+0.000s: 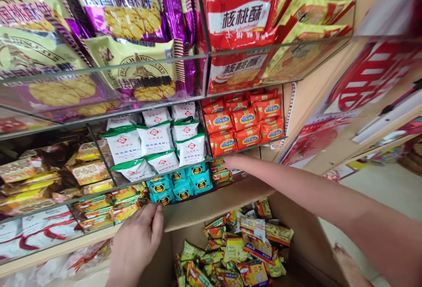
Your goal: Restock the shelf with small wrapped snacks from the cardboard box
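Observation:
My left hand (140,234) is closed at the lower shelf's front edge, beside a cardboard box flap (194,212). Its fingertips are turned away, so what they grip is hidden. Yellow-orange snack packs (125,203) and teal packs (181,189) sit just behind it. My right arm reaches in from the right. The visible part of my right hand (235,161) is at the lowest bin, below the orange-red packs (245,118); its fingers are hidden under the shelf lip. Small yellow packs (220,175) lie in that bin beside the hand.
An open cardboard box (296,234) below holds many loose yellow and orange snack packs (234,247). Clear shelf fronts (184,65) jut out above my hands. White-green packs (158,139) and purple biscuit packs (132,10) fill other bins. A bare foot (349,265) shows at lower right.

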`<control>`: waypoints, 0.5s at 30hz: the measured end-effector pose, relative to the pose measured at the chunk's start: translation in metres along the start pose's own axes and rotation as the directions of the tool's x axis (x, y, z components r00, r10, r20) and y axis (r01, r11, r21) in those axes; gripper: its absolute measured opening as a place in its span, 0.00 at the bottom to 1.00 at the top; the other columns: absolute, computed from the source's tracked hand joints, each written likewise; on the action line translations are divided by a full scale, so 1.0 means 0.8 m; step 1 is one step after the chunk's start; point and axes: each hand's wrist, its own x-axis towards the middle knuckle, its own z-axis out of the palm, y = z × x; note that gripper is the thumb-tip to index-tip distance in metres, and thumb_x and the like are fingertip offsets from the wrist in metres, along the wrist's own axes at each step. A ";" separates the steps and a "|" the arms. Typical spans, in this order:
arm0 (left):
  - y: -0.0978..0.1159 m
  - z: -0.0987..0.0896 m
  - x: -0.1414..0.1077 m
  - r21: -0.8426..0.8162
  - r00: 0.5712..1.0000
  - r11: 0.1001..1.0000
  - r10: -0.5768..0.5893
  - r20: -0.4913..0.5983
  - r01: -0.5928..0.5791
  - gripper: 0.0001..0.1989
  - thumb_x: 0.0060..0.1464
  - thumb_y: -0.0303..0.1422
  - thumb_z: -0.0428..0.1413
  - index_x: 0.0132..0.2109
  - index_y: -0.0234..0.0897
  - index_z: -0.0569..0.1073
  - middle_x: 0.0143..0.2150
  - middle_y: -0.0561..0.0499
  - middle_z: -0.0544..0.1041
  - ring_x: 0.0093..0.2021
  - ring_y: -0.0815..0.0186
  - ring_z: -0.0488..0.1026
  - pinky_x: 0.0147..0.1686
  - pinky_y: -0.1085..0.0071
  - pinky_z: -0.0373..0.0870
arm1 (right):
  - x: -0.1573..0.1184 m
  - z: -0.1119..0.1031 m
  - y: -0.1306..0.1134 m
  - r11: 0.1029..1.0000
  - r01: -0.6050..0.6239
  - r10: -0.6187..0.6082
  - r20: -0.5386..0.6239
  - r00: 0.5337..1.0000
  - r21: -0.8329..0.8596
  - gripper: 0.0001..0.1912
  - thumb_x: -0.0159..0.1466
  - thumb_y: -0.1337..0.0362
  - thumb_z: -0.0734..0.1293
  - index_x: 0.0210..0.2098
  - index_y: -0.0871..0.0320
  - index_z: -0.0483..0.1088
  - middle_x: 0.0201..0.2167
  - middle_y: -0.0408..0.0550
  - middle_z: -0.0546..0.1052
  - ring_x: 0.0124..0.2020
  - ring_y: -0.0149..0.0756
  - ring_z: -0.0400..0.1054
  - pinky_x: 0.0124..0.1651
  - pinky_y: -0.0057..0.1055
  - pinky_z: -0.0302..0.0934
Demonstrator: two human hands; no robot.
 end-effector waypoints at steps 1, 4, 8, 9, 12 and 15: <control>0.001 0.000 0.000 0.001 1.000 1.000 -0.006 0.000 0.006 0.15 0.59 0.39 0.40 0.31 0.43 0.68 0.29 0.53 0.77 0.32 0.61 0.75 0.25 0.71 0.61 | -0.014 -0.008 -0.003 0.999 0.032 -0.032 0.040 0.999 -0.013 0.14 0.59 0.60 0.66 0.41 0.64 0.68 0.41 0.52 0.72 0.42 0.40 0.67 0.44 0.40 0.62; 0.002 0.000 -0.001 0.003 1.000 1.000 -0.025 0.009 0.025 0.15 0.59 0.40 0.39 0.31 0.43 0.67 0.29 0.52 0.77 0.32 0.60 0.75 0.25 0.71 0.60 | -0.087 -0.021 -0.016 0.983 0.186 -0.185 0.073 0.980 -0.002 0.16 0.57 0.59 0.66 0.42 0.62 0.69 0.45 0.55 0.71 0.47 0.44 0.64 0.50 0.37 0.58; 0.002 0.002 -0.001 0.005 0.999 0.999 -0.047 0.022 0.047 0.15 0.58 0.40 0.39 0.31 0.43 0.67 0.29 0.51 0.77 0.32 0.60 0.75 0.25 0.71 0.61 | -0.204 0.020 -0.040 0.802 0.597 -0.581 -0.211 0.786 0.015 0.12 0.65 0.64 0.55 0.38 0.57 0.69 0.39 0.50 0.73 0.43 0.37 0.63 0.49 0.36 0.56; 0.001 0.002 -0.001 0.006 0.999 0.999 -0.049 0.024 0.049 0.15 0.58 0.40 0.40 0.31 0.43 0.68 0.29 0.51 0.77 0.32 0.60 0.75 0.25 0.71 0.61 | -0.223 0.042 -0.045 0.721 0.693 -0.684 -0.140 0.716 0.020 0.13 0.66 0.64 0.54 0.36 0.55 0.69 0.34 0.47 0.73 0.38 0.36 0.64 0.46 0.34 0.58; 0.001 0.001 0.000 0.010 0.999 0.999 -0.048 0.026 0.048 0.15 0.58 0.40 0.40 0.33 0.43 0.69 0.30 0.51 0.78 0.31 0.60 0.75 0.24 0.72 0.61 | -0.231 0.121 -0.053 0.758 0.650 -0.652 0.056 0.756 0.045 0.12 0.65 0.59 0.56 0.38 0.54 0.70 0.35 0.47 0.74 0.41 0.39 0.64 0.45 0.33 0.59; 0.001 -0.001 -0.001 0.014 0.999 0.999 -0.040 0.012 0.040 0.15 0.58 0.40 0.40 0.35 0.42 0.69 0.32 0.50 0.78 0.32 0.60 0.75 0.24 0.72 0.60 | -0.188 0.183 -0.054 0.894 0.415 -0.422 0.004 0.907 0.171 0.20 0.62 0.59 0.61 0.52 0.60 0.63 0.55 0.55 0.63 0.55 0.45 0.55 0.57 0.38 0.50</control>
